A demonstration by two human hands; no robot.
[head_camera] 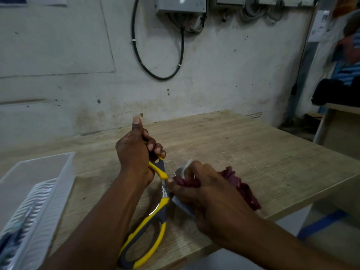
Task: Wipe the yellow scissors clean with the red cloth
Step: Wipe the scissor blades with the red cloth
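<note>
The yellow scissors (153,217), with yellow and grey handles, are spread wide open above the wooden table (253,152). My left hand (136,154) grips the upper handle, thumb pointing up. The lower handle loop hangs toward me near the table's front edge. My right hand (200,191) holds the dark red cloth (243,188) bunched around one metal blade, just right of the pivot. A bit of bare blade shows beneath my right hand and another tip above it. The cloth trails off to the right behind my fingers.
A clear plastic bin (33,201) stands at the table's left, something dark inside it. A stained wall with a black cable loop (155,55) rises behind the table. At the far right a shelf holds dark folded clothing (339,92). The table's right edge drops to the floor.
</note>
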